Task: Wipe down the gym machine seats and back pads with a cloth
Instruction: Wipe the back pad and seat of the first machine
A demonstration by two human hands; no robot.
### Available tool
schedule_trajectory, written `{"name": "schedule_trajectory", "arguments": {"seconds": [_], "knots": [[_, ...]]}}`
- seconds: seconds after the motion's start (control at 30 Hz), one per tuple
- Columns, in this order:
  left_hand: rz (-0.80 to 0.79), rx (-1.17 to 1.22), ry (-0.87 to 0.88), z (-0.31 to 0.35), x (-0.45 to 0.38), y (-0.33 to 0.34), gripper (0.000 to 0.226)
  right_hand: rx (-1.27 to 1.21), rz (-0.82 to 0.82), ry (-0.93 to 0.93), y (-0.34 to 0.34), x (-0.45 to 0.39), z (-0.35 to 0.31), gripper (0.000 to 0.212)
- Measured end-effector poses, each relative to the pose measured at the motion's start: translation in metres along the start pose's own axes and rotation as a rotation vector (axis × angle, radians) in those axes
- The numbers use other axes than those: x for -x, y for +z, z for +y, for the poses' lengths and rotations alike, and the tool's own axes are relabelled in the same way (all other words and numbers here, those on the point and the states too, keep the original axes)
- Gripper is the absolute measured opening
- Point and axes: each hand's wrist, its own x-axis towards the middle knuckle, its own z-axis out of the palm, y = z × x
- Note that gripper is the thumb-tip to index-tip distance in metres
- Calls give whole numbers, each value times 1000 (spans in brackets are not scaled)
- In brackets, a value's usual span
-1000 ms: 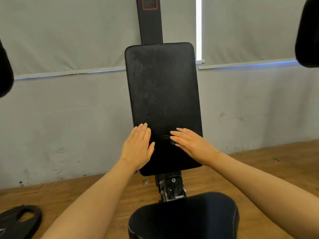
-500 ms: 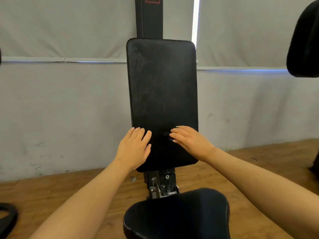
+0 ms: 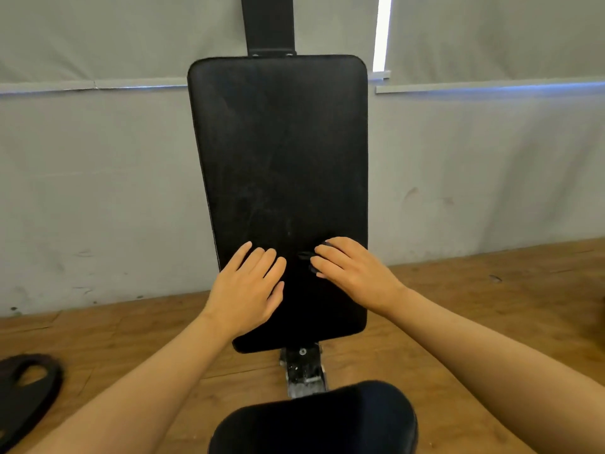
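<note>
Both hands flat, fingers straight, on the lower back pad: left hand beside right hand, no cloth visible; pad's long axis runs up-away, seat just below.

The back pad looks like black vinyl or leather-like upholstery, matt, smooth, with faint pale scuffs and dusty streaks across its face; the seat below has the same dark padded covering with a soft sheen and a stitched edge. The post above the pad is matt black painted metal, and the bracket under it is bare, scratched, slightly shiny metal with a bolt. The floor is warm brown wood with visible grain, the wall is rough, stained grey plaster, and the plate looks like dull black rubber.
</note>
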Motion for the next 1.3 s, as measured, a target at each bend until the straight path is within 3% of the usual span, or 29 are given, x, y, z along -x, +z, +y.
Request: {"name": "schedule_trajectory", "arguments": {"seconds": [0.43,0.9,1.13,1.3], "knots": [[-201,99,-48,-3,-87,-90,42,-150,-217,54,-96,-46,47,31],[-211,259,28,-5,-121,-124,41,-103,-318,326,-165,-43,45,34],[-202,291,19,17,-130,-132,40,-95,-342,352,-178,-30,62,32],[-197,245,-47,34,-144,-135,39,-120,-296,273,-174,-22,84,24]]}}
